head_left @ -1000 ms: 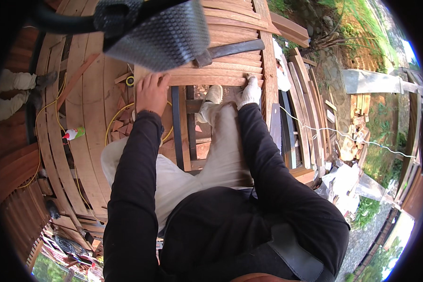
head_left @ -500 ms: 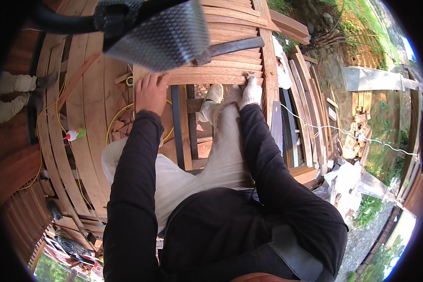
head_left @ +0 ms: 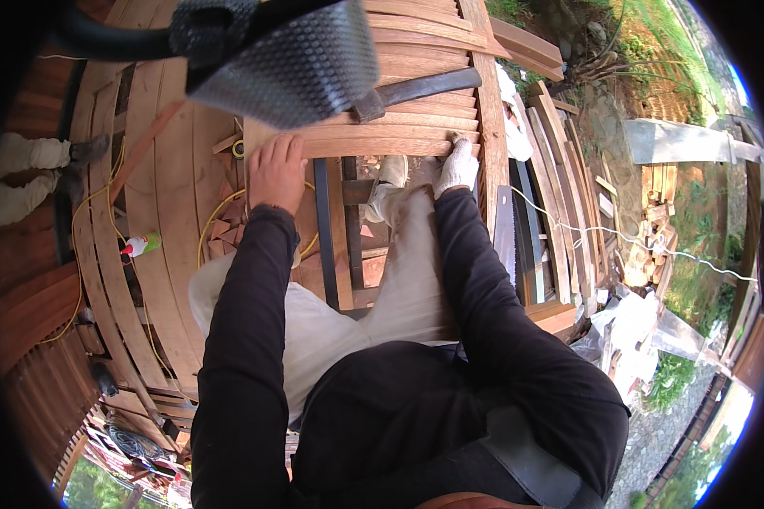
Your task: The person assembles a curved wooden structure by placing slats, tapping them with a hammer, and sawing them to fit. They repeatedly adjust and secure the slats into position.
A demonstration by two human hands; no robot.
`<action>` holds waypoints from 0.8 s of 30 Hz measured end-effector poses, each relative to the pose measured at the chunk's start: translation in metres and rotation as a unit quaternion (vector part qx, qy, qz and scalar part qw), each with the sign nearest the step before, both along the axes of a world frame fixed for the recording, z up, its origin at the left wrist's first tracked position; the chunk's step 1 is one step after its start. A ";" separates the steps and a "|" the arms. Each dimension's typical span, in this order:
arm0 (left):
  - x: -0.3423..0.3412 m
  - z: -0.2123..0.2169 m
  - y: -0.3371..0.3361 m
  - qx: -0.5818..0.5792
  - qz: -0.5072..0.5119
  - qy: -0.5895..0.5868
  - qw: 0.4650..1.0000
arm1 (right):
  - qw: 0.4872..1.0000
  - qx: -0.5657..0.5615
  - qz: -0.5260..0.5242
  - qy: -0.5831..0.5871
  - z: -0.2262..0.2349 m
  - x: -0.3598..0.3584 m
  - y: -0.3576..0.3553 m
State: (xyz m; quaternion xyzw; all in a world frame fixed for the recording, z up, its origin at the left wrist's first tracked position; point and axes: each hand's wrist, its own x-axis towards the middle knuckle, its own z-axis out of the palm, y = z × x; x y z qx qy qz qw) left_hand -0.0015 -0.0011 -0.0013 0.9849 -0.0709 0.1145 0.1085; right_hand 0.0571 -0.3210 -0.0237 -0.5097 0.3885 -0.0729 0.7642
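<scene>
A louvred wooden panel [head_left: 491, 110] with several overlapping slats lies ahead of me. My bare left hand [head_left: 278, 174] has its fingers curled over the left end of the nearest wooden slat [head_left: 373, 144]. At the slat's right end, beside the panel's side rail, my right hand [head_left: 457, 166] in a white glove grips it, thumb side up. A hammer [head_left: 429, 86] with a dark handle rests across the slats just beyond; its head is partly covered by a blurred grey mesh strap [head_left: 289, 68]. The undersides of both grips are hidden.
A handsaw [head_left: 505, 229] lies right of the panel, near stacked boards [head_left: 560, 195] and a white cord [head_left: 620, 246]. On the plank deck [head_left: 165, 254] at left are a glue bottle [head_left: 141, 245] and a yellow cable [head_left: 78, 254]. Another person's legs [head_left: 30, 153] show at far left.
The whole view has shifted slightly, with the scene sitting a little lower and to the right. Both hands stay at the same ends of the slat.
</scene>
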 end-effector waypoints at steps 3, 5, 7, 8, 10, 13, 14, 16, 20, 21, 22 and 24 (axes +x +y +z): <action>0.002 0.001 -0.001 0.015 0.002 -0.010 1.000 | 1.000 0.001 0.007 0.011 0.014 0.000 0.004; 0.002 0.000 -0.001 0.028 -0.001 0.010 1.000 | 0.999 -0.020 0.011 0.040 0.005 0.003 -0.001; 0.004 0.000 -0.003 0.029 -0.004 0.006 1.000 | 0.998 -0.051 0.027 0.034 0.002 0.000 0.003; 0.005 -0.001 -0.003 0.029 -0.006 0.004 1.000 | 0.996 -0.057 0.047 0.045 0.001 0.000 0.003; 0.004 0.000 -0.002 0.034 -0.007 0.002 0.999 | 0.992 -0.065 0.082 0.073 0.011 -0.005 0.008; 0.004 0.001 0.000 0.040 -0.016 -0.006 0.999 | 0.993 -0.039 0.069 0.088 0.003 -0.002 0.006; 0.004 0.001 0.000 0.041 -0.020 -0.010 0.999 | 0.993 -0.038 0.066 0.087 0.002 -0.003 0.005; 0.008 0.000 0.003 0.057 -0.042 0.015 0.997 | 0.995 -0.036 0.041 0.085 0.003 0.001 0.009; 0.013 -0.002 0.002 0.055 -0.063 0.023 0.996 | 0.996 -0.043 0.015 0.072 -0.002 0.006 0.008; 0.012 -0.002 0.003 0.050 -0.066 0.016 0.996 | 0.997 -0.032 0.018 0.069 0.001 0.006 0.008; 0.013 -0.001 0.004 0.045 -0.069 0.009 0.997 | 0.997 -0.022 0.021 0.065 0.005 0.004 0.009; 0.013 -0.001 0.006 0.037 -0.070 0.009 0.997 | 0.995 -0.029 0.038 0.086 0.012 -0.001 0.010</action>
